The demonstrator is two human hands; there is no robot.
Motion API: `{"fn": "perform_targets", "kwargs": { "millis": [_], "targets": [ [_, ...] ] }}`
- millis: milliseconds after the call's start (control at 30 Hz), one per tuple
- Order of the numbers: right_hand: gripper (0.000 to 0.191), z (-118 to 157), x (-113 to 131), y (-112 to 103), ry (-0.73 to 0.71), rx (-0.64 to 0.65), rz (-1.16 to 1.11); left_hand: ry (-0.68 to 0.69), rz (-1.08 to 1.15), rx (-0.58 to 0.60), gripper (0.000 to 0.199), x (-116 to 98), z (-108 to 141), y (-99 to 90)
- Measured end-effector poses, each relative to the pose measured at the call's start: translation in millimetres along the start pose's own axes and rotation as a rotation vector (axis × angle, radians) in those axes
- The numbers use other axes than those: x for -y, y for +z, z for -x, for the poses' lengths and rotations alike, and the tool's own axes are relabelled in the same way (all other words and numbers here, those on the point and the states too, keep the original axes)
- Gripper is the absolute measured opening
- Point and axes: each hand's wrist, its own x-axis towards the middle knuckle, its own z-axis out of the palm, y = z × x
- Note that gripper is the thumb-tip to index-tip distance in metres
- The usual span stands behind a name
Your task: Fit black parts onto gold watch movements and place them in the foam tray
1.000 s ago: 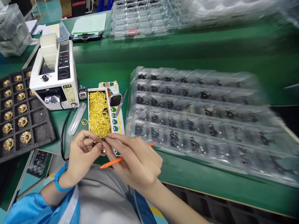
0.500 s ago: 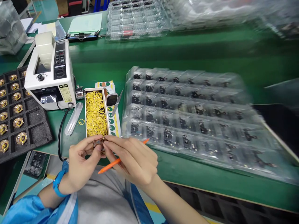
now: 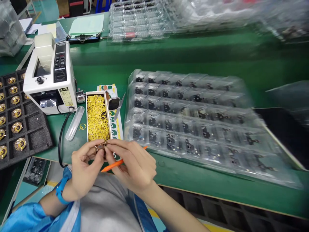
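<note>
Over the last second the view has swung a little, so everything on the green table (image 3: 173,175) sits further left in the picture; allowing for that, the real change is small and lies in the hands. The right hand (image 3: 135,166) has drawn in slightly towards the left hand (image 3: 84,164), and the orange pen (image 3: 113,165) tucked through its fingers shows less of its far end. The small metal part (image 3: 100,147) has stayed between the two hands, just before the near end of the box (image 3: 108,124) of yellow rings (image 3: 98,119), close to the table's near edge. The left hand's thumb and fingers pinch the part; the right hand grips the pen while its fingertips meet the part's right side, though whether they pinch it or only press cannot be told, since the fingers cover most of it. The round gold pieces lie as they did in the black tray (image 3: 40,138) by the table's left side, and the clear tray (image 3: 177,154) to the right is untouched too. I judge from this that fine finger work on that one part is going on, with nothing yet put down.
</note>
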Motion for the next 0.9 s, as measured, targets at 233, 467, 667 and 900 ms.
{"fn": "perform_targets", "kwargs": {
  "millis": [233, 467, 667, 900],
  "targets": [
    [0.008, -19, -5, -33, 0.384, 0.357, -0.424, -0.251, 0.172, 0.168, 0.032, -2, -15, -11.6],
    [0.013, -11, -8, -30, 0.277, 0.517, -0.517, -0.278, 0.163, 0.228, 0.022, -8, -11, -9.7],
    [0.017, 1, 1, -23, 0.329, 0.458, -0.423, -0.248, 0.119, 0.210, 0.018, -6, -8, -6.6],
    [0.019, -2, -1, -29, 0.332, 0.609, -0.500, -0.208, 0.069, 0.249, 0.012, -6, -12, -10.6]
  ]
}}
